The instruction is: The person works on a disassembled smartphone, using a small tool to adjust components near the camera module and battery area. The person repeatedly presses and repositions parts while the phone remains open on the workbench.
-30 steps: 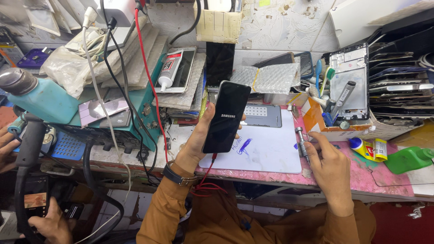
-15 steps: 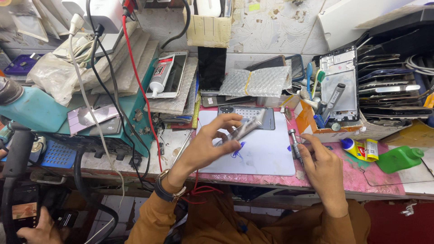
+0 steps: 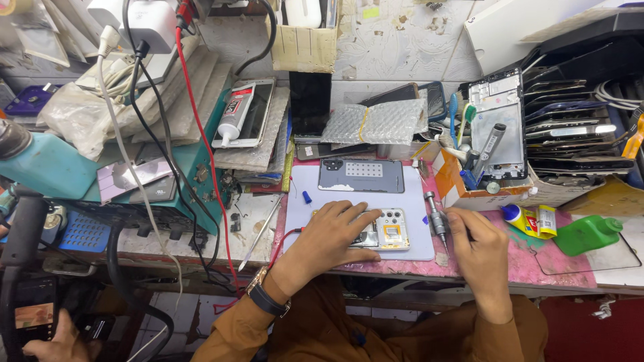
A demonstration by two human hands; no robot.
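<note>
At the near edge, brown sleeves and a wristwatch (image 3: pixel 267 299) on the left wrist are seen. The left hand (image 3: pixel 327 238) is laid flat, fingers spread, on the opened phone (image 3: pixel 384 236); the phone lies back-up on the pale grey work mat (image 3: pixel 409 201), its inner frame, camera cluster and a yellow-orange part exposed. The right hand (image 3: pixel 477 249) is closed in a pinch around a small metal screwdriver (image 3: pixel 437 223), held just beside the phone's right end, tip toward the mat.

The step in hand is judged to be screw work on the exposed phone interior, with the body steadied by the left hand (whether the tip is already seated on a screw cannot be told). The next move would call for the tip to be placed squarely in a screw head and the phone kept from sliding.

Farther back on the mat a grey back cover (image 3: pixel 361 175) is lying, apart from the phone, with a small blue cap (image 3: pixel 306 197) to its left. A red wire (image 3: pixel 209 161) runs down across the bench. To the right an orange box of tools (image 3: pixel 456 184), a yellow glue bottle (image 3: pixel 530 220) and a green bottle (image 3: pixel 589 234) are noted. At the far wall bubble wrap (image 3: pixel 379 123) and a rack of phone screens (image 3: pixel 577 127) are seen. At lower left another person's hand (image 3: pixel 57 342) appears.
</note>
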